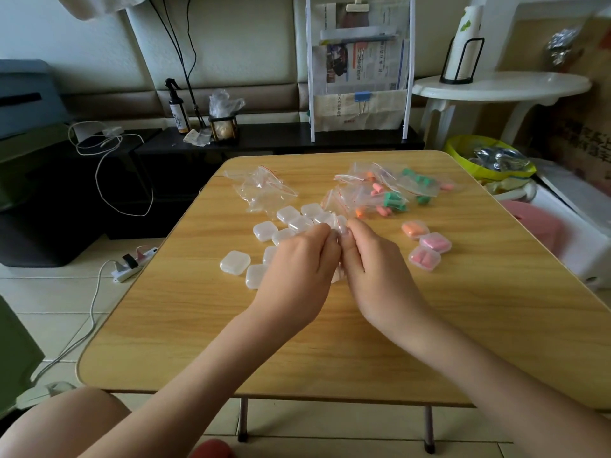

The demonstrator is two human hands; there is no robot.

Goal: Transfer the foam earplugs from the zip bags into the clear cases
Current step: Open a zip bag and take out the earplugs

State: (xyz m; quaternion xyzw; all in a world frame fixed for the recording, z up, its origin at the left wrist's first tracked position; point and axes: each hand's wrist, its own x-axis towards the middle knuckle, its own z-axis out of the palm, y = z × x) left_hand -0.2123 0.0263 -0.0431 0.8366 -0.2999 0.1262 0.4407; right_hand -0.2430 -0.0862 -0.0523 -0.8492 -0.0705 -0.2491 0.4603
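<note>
- Head view, centre of frame: left hand and right hand knuckle to knuckle over the light wooden folding table, fingertips of both pinching a small clear zip bag with a red seal strip; contents hidden behind the fingers.
- Just beyond and left of the hands: cluster of empty clear square plastic cases, lids down, lying close together.
- Right of the hands: three filled cases, one with orange plugs, two with pink.
- Upper right of the tabletop: heap of full zip bags holding orange, pink and green foam earplugs.
- Upper centre: pile of flat, emptied zip bags.
- Handling, as a judgement: bag film thin, limp and slippery, best pinched at both lips of the seal; plugs featherlight, squashy, prone to roll; cases light, rigid, likely to skid unless steadied.
</note>
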